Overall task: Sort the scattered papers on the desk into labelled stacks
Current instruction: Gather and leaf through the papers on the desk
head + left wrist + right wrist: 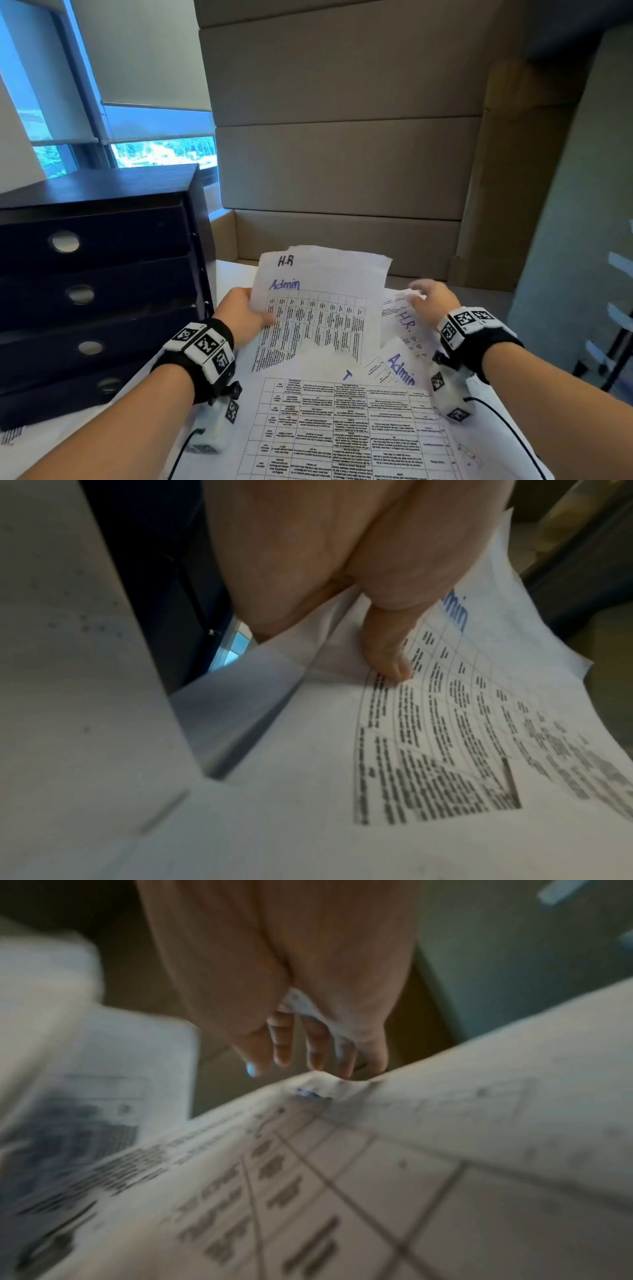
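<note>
Already our left hand (245, 317) pinches mixed sheets (318, 308); our right hand (432, 297), blurred, pinches another at two o'clock — labels may mix.

Thin matt white paper in the printed sheets (310, 318), creased and curling at the edges, inked with black tables and blue handwriting. Dull brown cardboard in the stacked boxes (342, 164), smooth-faced. Dark, slightly satin board or laminate on the drawer unit (92, 274). Black knit cloth in the wristbands (219, 346), carrying matt white marker blocks.
</note>
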Demonstrator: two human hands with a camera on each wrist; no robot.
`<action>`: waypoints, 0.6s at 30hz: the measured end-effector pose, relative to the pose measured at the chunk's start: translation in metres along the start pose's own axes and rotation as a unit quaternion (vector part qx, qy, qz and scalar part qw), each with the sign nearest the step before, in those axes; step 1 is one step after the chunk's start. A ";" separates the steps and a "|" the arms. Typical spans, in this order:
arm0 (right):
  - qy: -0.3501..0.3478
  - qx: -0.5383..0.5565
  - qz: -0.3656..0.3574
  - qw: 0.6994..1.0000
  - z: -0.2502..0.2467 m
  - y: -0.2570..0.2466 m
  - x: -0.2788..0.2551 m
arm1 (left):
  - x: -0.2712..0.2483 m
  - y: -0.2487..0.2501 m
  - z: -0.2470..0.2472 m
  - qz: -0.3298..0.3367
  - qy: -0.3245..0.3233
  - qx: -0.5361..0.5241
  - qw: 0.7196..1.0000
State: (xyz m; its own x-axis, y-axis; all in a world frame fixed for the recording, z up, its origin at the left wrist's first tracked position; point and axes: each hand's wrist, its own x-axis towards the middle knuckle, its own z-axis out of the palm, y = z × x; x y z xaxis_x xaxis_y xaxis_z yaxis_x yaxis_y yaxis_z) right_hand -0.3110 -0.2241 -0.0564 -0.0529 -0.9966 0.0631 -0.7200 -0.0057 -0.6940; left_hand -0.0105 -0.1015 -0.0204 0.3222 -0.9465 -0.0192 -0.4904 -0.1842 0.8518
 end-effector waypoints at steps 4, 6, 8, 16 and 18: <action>-0.070 -0.137 0.119 0.981 -0.006 0.005 0.005 | -0.001 0.000 -0.002 0.006 -0.008 0.001 1.000; -0.073 -0.164 0.109 0.978 -0.009 -0.002 0.005 | -0.002 0.000 -0.002 0.009 -0.009 -0.004 1.000; -0.047 -0.163 0.084 0.982 -0.012 -0.007 0.008 | -0.004 0.002 -0.002 0.007 -0.005 -0.012 1.000; -0.046 0.031 -0.076 0.996 -0.042 -0.022 0.001 | -0.008 0.000 -0.013 -0.003 0.020 -0.031 0.999; -0.115 -0.028 -0.042 0.992 -0.040 -0.013 -0.002 | -0.007 -0.002 -0.013 -0.004 0.023 -0.038 0.999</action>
State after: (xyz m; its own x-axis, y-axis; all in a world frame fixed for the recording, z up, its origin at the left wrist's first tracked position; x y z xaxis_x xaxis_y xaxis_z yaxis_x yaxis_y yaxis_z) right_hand -0.3293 -0.2186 -0.0190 0.1629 -0.9854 -0.0505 -0.7524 -0.0909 -0.6524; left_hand -0.0013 -0.0908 -0.0149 0.3641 -0.9314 -0.0033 -0.4252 -0.1694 0.8891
